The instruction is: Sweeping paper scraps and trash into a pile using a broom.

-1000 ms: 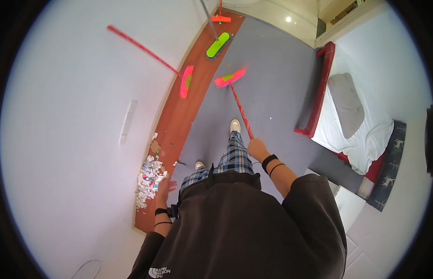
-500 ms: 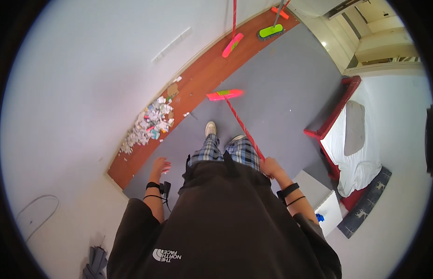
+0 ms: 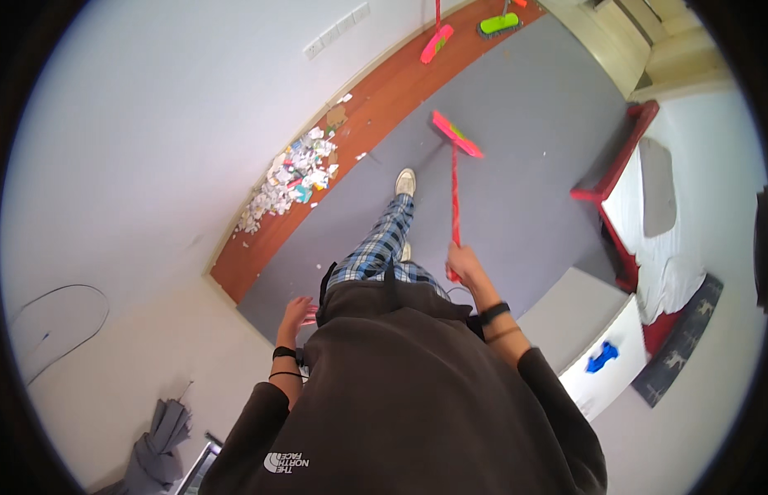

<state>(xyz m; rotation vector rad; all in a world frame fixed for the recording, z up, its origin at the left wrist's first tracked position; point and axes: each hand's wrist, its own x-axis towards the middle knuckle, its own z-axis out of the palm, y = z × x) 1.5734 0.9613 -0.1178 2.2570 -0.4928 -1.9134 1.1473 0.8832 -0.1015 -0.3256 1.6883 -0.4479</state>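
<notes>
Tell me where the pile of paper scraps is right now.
In the head view the pile of paper scraps lies upper left, on the wooden floor strip along the white wall, left of the grey carpet.

A long-handled broom with a thin red stick and a flat pink head edged in green [image 3: 455, 165] stands nearly upright, leaning slightly. Its head rests on the grey carpet, far from the person and right of their forward shoe. The stick's near end is held from the right.

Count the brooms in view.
3: a pink broom held by the right hand over the grey carpet; a pink one and a green one by the far wall. Others may be hidden.
</notes>
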